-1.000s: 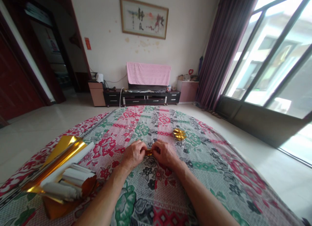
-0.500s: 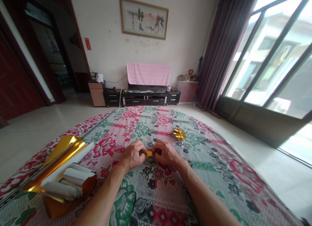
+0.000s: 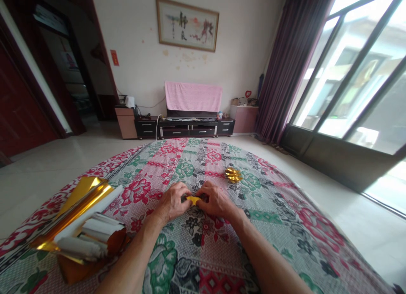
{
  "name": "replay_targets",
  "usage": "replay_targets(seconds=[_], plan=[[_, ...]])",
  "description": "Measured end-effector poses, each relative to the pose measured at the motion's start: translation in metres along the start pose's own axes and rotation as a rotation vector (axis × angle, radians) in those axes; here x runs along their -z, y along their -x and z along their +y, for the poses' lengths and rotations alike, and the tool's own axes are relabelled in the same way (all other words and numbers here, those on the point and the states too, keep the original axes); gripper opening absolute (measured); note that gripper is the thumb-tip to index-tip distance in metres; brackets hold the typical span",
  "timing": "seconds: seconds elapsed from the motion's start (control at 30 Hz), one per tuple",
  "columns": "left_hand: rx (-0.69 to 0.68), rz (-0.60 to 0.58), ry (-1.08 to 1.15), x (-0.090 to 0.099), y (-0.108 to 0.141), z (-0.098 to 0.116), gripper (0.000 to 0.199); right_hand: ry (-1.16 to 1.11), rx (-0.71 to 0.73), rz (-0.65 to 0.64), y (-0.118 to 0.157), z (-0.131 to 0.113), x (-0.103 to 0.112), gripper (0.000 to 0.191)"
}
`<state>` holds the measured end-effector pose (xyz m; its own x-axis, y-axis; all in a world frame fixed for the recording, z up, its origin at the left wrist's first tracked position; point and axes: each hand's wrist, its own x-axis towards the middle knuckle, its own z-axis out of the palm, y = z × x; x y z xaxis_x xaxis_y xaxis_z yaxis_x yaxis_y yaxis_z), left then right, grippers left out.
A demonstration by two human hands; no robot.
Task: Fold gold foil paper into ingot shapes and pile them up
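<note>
Between my two hands is a small folded piece of gold foil paper [image 3: 193,199], just above the flowered cloth [image 3: 203,260]. My left hand [image 3: 175,200] pinches its left end with thumb and fingers. At the opposite end my right hand [image 3: 213,198] grips it the same way, with the thumb along the near edge. The fingers cover both ends of the paper. Beyond my right hand lies a small cluster of folded gold foil pieces [image 3: 233,174]. To the left are gold foil sheets [image 3: 83,191], partly rolled, with several white-backed curled foil pieces [image 3: 103,227] lying on them.
The flowered cloth covers the wide rounded surface before me. Past it, a low black TV cabinet [image 3: 190,130] stands by the wall, with a pink towel [image 3: 193,96] draped above it. Purple curtains [image 3: 294,53] and a glazed door [image 3: 352,74] are at the right.
The thumbs have shifted inward along the gold paper, and its visible part looks wider and tilted differently. Both hands stay in nearly the same place. The other foil pieces have not moved.
</note>
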<state>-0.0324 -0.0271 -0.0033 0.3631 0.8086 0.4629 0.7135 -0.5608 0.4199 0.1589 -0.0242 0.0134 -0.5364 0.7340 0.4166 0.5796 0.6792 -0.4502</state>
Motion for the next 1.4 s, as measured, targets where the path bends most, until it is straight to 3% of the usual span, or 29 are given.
replay_targets(seconds=[0.73, 1.17, 1.4], plan=[[0.005, 0.074, 0.163, 0.001, 0.000, -0.002, 0.002, -0.147, -0.042, 0.077, -0.001, 0.003, -0.013, 0.012], [0.011, 0.142, 0.235, 0.001, -0.002, 0.001, 0.007, -0.207, -0.080, 0.153, -0.001, 0.006, -0.013, 0.010], [0.166, 0.094, 0.327, 0.005, -0.004, 0.006, 0.013, -0.322, -0.165, 0.154, -0.003, 0.007, -0.013, 0.006]])
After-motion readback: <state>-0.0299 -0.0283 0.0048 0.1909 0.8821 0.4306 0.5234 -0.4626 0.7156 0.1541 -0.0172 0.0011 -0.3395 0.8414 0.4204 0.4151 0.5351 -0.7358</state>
